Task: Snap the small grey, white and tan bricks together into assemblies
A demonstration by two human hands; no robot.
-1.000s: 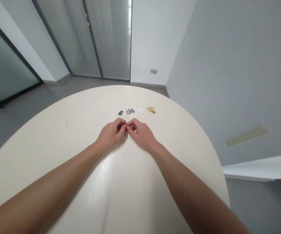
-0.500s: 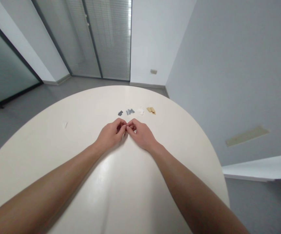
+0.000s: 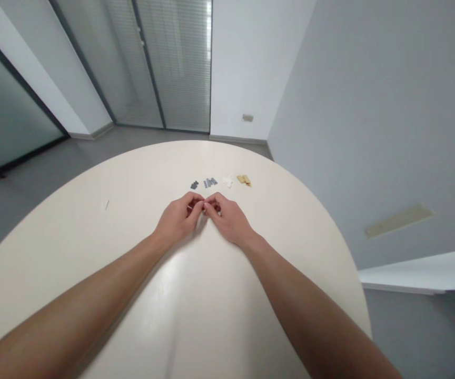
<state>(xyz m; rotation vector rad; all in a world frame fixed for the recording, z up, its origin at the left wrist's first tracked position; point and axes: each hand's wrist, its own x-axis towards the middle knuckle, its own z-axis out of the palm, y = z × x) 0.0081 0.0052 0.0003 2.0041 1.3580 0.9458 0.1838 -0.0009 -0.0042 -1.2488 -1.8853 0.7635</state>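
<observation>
fingertips [image 3: 200,206] of left hand [image 3: 177,217], right hand [image 3: 231,218] pinched together; contents cannot be told; flat tan pieces [image 3: 244,179] laid beyond.

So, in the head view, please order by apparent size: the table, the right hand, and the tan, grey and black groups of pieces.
1. Table
2. Right hand
3. Tan pieces and grey pieces: too alike to rank
4. Black pieces

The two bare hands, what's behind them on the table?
Beyond the bare left hand and bare right hand lie small flat black pieces, grey pieces, white pieces and tan pieces. The round white tabletop under the hands is hidden.
</observation>
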